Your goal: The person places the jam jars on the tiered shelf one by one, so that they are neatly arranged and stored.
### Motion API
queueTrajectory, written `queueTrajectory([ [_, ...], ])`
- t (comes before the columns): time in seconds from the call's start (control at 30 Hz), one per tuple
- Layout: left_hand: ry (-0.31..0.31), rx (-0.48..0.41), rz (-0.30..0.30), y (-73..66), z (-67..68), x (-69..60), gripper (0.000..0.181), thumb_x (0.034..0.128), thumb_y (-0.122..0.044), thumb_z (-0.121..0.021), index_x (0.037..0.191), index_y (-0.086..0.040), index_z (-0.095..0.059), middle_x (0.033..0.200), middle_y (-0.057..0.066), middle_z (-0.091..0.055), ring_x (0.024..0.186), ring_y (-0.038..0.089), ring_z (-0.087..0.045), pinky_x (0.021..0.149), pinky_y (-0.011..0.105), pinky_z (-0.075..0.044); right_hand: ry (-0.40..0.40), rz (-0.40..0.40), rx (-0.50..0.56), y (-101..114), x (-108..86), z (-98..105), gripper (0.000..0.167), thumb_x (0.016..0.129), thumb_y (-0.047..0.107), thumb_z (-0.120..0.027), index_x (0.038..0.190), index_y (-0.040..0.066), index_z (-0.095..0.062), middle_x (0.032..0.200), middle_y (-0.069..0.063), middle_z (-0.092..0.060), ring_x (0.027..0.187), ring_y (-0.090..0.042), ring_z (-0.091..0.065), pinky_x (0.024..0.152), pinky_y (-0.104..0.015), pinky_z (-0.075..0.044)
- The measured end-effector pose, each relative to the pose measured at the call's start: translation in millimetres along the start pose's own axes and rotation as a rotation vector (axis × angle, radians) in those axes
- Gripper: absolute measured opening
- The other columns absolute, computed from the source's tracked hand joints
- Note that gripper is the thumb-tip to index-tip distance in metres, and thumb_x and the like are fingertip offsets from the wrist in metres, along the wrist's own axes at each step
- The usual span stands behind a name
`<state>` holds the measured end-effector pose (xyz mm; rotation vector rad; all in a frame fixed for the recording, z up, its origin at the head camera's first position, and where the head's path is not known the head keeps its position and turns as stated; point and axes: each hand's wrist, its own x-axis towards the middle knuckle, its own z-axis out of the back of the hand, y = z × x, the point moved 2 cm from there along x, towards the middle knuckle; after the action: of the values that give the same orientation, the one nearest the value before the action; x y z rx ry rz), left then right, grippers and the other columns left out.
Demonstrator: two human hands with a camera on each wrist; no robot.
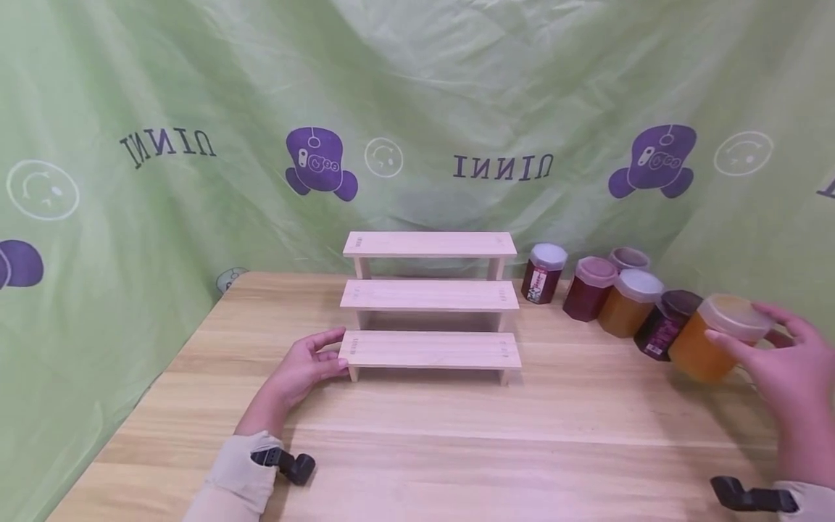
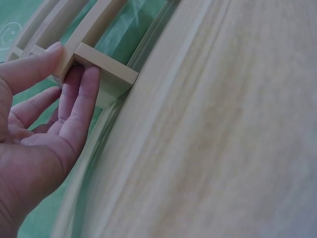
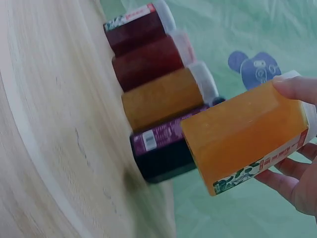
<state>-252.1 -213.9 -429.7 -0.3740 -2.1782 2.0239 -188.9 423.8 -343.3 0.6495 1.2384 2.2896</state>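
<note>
A three-tier wooden display stand [image 1: 430, 348] stands upright on the table. At the left end of its lowest step is my left hand [image 1: 313, 366]; the left wrist view shows the thumb and fingers pinching the board's corner [image 2: 69, 59]. On the right, my right hand [image 1: 792, 355] grips an orange jar [image 1: 707, 348] around its whitish lid. That jar [image 3: 247, 134] is tilted and held above the table, its label facing down in the right wrist view. Just left of it stands a dark jar [image 1: 665, 326] with a purple label.
Beyond the dark jar stand an amber jar [image 1: 626, 308], a dark red jar [image 1: 587, 293], another jar [image 1: 629, 257] partly hidden behind, and a labelled red jar [image 1: 544, 279] beside the stand. Green printed cloth [image 1: 417, 109] hangs behind the wooden table [image 1: 424, 449].
</note>
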Motion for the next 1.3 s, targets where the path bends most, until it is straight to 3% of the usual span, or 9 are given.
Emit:
queueTrajectory([
  [0.2,-0.004,0.014,-0.007,-3.2,-0.8,-0.7,0.075,0.083,0.014,-0.065,0.148,0.009,-0.027,0.11,0.019,-0.063,0.094,0.019,-0.067,0.089,0.038,-0.057,0.03,0.015,0.086,10,-5.7,-3,0.075,0.076,0.021,-0.086,0.142,0.031,-0.051,0.148,0.013,-0.037,0.129,-0.002,-0.041,0.062,0.002,-0.044],
  [0.43,0.008,0.016,-0.003,-2.1,0.0,-1.1,0.074,0.083,0.014,-0.065,0.147,0.011,-0.027,0.103,0.017,-0.065,0.091,0.018,-0.067,0.088,0.038,-0.058,0.069,0.066,0.09,25,-15.9,-12,0.075,0.075,0.021,-0.086,0.141,0.03,-0.053,0.146,0.011,-0.041,0.124,0.001,-0.046,0.066,0.001,-0.046],
  [0.67,0.013,0.032,-0.005,-1.3,0.9,0.0,0.074,0.0833,0.013,-0.066,0.147,0.01,-0.028,0.104,0.017,-0.066,0.091,0.019,-0.068,0.088,0.038,-0.058,0.104,0.084,0.131,45,-27.6,-21,0.076,0.074,0.018,-0.087,0.142,0.028,-0.052,0.142,0.008,-0.047,0.097,0.013,-0.051,0.068,0.0,-0.047],
  [0.8,0.008,0.045,-0.006,-0.6,1.8,0.6,0.074,0.0831,0.012,-0.066,0.147,0.009,-0.029,0.105,0.018,-0.066,0.091,0.019,-0.068,0.088,0.038,-0.058,0.113,0.092,0.15,55,-31.2,-26,0.077,0.073,0.016,-0.087,0.141,0.026,-0.053,0.137,0.007,-0.05,0.093,0.013,-0.052,0.07,0.0,-0.047],
  [1.1,0.011,0.052,-0.019,-4.2,0.5,-1.7,0.073,0.0832,0.012,-0.066,0.147,0.01,-0.029,0.115,0.023,-0.062,0.093,0.019,-0.068,0.088,0.038,-0.058,0.16,0.182,0.206,71,-37.5,-36,0.072,0.072,0.009,-0.087,0.136,0.021,-0.058,0.096,0.025,-0.056,0.081,0.011,-0.058,0.064,-0.003,-0.05],
  [1.3,0.014,0.045,-0.009,-4.6,0.7,-2.3,0.072,0.0842,0.013,-0.065,0.147,0.011,-0.028,0.113,0.023,-0.063,0.092,0.018,-0.068,0.089,0.039,-0.057,0.186,0.207,0.2,81,-42.9,-46,0.072,0.072,0.013,-0.087,0.137,0.016,-0.056,0.094,0.026,-0.059,0.082,0.01,-0.06,0.066,-0.005,-0.052],
])
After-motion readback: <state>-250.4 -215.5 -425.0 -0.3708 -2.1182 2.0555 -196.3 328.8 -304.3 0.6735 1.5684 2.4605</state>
